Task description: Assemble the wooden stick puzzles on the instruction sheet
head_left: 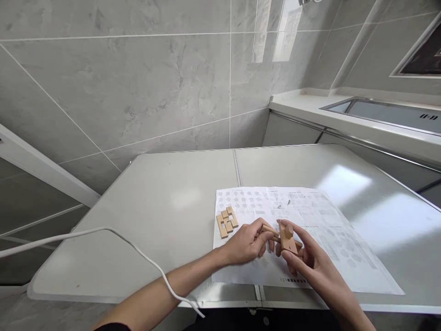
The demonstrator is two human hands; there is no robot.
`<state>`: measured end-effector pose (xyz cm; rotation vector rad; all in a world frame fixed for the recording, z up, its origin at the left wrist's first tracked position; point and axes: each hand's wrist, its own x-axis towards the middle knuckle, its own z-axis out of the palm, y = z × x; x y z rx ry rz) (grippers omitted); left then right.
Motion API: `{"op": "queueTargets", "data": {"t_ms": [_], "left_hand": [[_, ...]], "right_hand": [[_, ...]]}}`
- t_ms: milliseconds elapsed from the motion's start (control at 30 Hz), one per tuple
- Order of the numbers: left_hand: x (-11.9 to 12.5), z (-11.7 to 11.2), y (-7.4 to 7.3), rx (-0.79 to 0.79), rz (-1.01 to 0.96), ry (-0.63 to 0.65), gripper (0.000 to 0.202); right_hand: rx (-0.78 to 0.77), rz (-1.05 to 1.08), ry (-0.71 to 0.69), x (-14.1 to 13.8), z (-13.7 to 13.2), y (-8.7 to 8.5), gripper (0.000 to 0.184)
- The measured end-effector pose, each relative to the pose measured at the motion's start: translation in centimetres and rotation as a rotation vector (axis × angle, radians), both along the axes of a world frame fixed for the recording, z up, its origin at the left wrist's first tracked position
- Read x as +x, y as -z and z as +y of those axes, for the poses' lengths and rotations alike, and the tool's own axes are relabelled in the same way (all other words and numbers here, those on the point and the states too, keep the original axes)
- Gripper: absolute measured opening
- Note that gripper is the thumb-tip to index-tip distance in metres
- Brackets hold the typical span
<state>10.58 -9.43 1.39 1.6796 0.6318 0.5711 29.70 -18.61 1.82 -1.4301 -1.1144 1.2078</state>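
Cable (69,235) (across left forearm (195,273)); hands (245,243) (314,258) converge, clasping wooden assembly (285,240).

Grey tiled wall (155,92) — pale shiny table (144,202) below — white counter (306,103) at right

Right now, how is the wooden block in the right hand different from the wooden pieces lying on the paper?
The block is in the right hand; the pieces lie on the paper. The block has a knob sticking out; the pieces lie flat, side by side. Both look like brownish wood.
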Motion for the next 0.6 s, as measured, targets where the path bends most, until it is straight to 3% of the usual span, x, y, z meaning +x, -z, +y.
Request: {"op": "queueTargets", "data": {"t_ms": [167,433,600], "left_hand": [[-0.08,0.05,0.11,0.011,0.025,0.003,0.031],[-0.15,-0.01,0.3,-0.043,0.022,-0.028,0.033],[-0.25,-0.18,-0.56,0.084,0.094,-0.027,0.038]], "right_hand": [[-0.011,0.052,0.023,-0.11,-0.04,0.4,0.067],[-0.049,0.139,-0.02,-0.64,-0.02,0.93,0.075],[-0.029,0.124,-0.02,-0.92,-0.02,0.96,0.083]]}}
